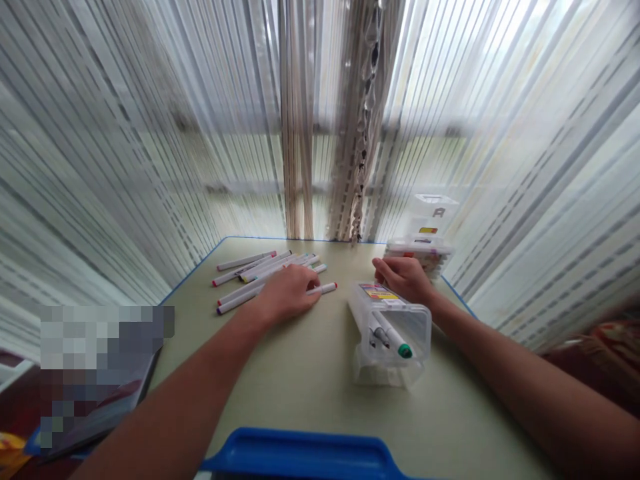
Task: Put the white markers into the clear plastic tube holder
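Several white markers with coloured caps (245, 293) lie in a loose pile on the left part of the table. My left hand (290, 293) rests over the pile's right side, its fingers curled down on a red-capped marker (327, 288) that sticks out to the right. Its fingertips are partly hidden. An open clear plastic case (353, 307) lies on its side, its opening facing me. Inside it are a green-ended marker (397, 342) and a few others. Just behind the case, my right hand (405, 277) is closed, with nothing visible in its fingers.
Stacked clear plastic boxes (435, 223) stand at the back right, beside my right hand. A blue raised edge (305, 450) borders the pale table (280, 393) near me. At the left is a dark, partly blurred-out object (130, 380). String curtains (230, 133) hang behind the table.
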Tool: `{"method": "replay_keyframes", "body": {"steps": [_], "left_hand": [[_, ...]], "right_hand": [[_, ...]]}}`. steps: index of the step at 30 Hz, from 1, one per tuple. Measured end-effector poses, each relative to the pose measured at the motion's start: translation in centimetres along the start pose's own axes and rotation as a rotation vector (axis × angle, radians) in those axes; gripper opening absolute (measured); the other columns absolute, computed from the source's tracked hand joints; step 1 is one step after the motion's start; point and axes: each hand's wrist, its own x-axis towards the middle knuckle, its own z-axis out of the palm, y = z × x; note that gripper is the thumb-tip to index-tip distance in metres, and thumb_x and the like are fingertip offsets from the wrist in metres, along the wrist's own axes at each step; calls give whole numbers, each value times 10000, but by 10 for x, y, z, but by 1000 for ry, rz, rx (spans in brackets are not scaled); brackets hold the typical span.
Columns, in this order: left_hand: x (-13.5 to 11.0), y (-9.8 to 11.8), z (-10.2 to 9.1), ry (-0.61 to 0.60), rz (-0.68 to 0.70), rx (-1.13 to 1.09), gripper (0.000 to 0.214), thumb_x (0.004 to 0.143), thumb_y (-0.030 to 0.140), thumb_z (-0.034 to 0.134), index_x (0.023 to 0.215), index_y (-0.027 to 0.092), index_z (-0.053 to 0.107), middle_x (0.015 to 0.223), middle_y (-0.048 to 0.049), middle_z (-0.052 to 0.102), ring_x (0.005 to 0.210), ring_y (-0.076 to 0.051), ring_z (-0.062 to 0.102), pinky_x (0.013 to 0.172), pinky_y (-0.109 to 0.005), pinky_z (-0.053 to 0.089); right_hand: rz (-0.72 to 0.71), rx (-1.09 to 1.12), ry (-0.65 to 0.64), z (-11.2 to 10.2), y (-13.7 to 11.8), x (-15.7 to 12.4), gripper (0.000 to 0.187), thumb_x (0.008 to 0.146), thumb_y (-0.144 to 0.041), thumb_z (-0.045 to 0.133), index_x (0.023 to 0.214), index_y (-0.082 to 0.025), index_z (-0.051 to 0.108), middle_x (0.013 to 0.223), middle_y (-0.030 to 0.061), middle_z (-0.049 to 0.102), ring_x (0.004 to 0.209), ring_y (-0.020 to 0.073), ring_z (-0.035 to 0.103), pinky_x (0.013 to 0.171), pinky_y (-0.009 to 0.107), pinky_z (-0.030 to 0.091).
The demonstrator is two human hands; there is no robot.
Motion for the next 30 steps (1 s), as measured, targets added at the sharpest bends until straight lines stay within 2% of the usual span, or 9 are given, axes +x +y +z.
{"method": "replay_keyframes", "body": {"steps": [5, 10, 13, 15, 19, 21, 24, 26, 30], "left_hand": [[2, 5, 3, 49, 24, -75, 190, 837, 302, 603, 784, 194, 750, 782, -75, 706, 734, -210, 634, 663, -305, 430], [8, 12, -3, 249, 13, -286, 247, 911, 308, 531, 992, 145, 698, 915, -81, 691, 767, -175, 632, 707, -288, 480], [9, 19, -1, 311, 18, -504, 281, 950, 334, 492, 1086, 136, 639, 995, -88, 670, 667, -131, 626, 655, -269, 500], [7, 26, 0, 329, 58, -562, 290, 967, 347, 482, 1134, 160, 627, 1001, -74, 674, 628, -115, 614, 654, -265, 502], [3, 43, -6, 427, 238, -520, 282, 970, 317, 518, 1193, 203, 648, 1052, -74, 699, 942, -177, 651, 849, -292, 485], [1, 51, -11, 454, 283, -480, 312, 971, 307, 522, 1239, 202, 644, 1017, -77, 696, 919, -173, 646, 820, -284, 479], [0, 58, -15, 432, 294, -385, 333, 961, 309, 540, 1258, 207, 654, 964, -77, 689, 815, -162, 638, 732, -273, 476], [0, 60, -16, 405, 310, -350, 335, 953, 297, 552, 1255, 202, 661, 985, -83, 695, 815, -166, 643, 730, -276, 483], [1, 60, -17, 409, 333, -365, 316, 935, 273, 573, 1214, 173, 683, 1044, -99, 710, 887, -186, 659, 798, -297, 498]], "right_hand": [[1, 27, 13, -1, 0, -2, 522, 930, -510, 477, 546, -184, 616, 513, 41, 640, 463, 139, 551, 513, 265, 403], [18, 141, 50, -3, 0, 0, 546, 919, -571, 482, 577, -174, 632, 464, 28, 584, 405, 127, 491, 448, 260, 378], [45, 316, 110, -8, -7, 2, 473, 876, -582, 559, 692, -160, 670, 574, 42, 645, 443, 123, 514, 452, 255, 403], [71, 427, 125, -14, -15, 2, 422, 843, -569, 616, 811, -157, 702, 649, 44, 667, 486, 121, 528, 456, 245, 408], [72, 554, 109, -29, -35, -3, 376, 839, -519, 656, 1011, -192, 722, 738, 35, 659, 568, 119, 529, 453, 224, 377], [22, 597, 77, -35, -44, -7, 387, 849, -512, 652, 1092, -218, 715, 785, 40, 663, 618, 131, 548, 497, 239, 414], [-74, 583, 40, -40, -56, -13, 443, 825, -530, 679, 1169, -252, 696, 833, 49, 682, 683, 161, 597, 595, 288, 490], [-99, 532, 30, -40, -63, -15, 422, 784, -507, 735, 1128, -262, 718, 831, 52, 701, 722, 184, 636, 642, 312, 520], [-53, 487, 71, -37, -66, -16, 262, 753, -444, 785, 919, -242, 765, 781, 60, 730, 697, 196, 676, 652, 321, 552]]}}
